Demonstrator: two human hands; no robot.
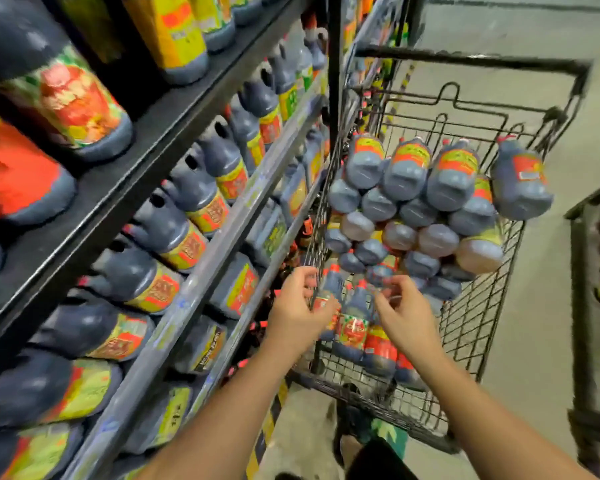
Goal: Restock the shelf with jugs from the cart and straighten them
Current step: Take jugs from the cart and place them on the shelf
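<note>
Down into the near end of the cart (pixel 482 306) with both arms. Left grip (pixel 298 310) at nine o'clock of the upright jugs (pixel 352 329), right by the wire wall. Right grip (pixel 406 317) at three o'clock, just beside the necks. Fingers half-curled on both, and too blurred to tell: clamped on a neck, or only hovering. Upright jugs between the two grips, long axis vertical, red caps toward twelve o'clock. Judged as the pick-up step, with both grips about equally near. Further up at twelve o'clock, a stack of jugs (pixel 413 202) lying flat, bases this way. Shelf (pixel 201 282) off at nine o'clock, with rows of shelved jugs (pixel 174 233) on it. Calls for a straight lift by the neck, then a swing left over the cart wall. Plenty in the cart to move yet.
</note>
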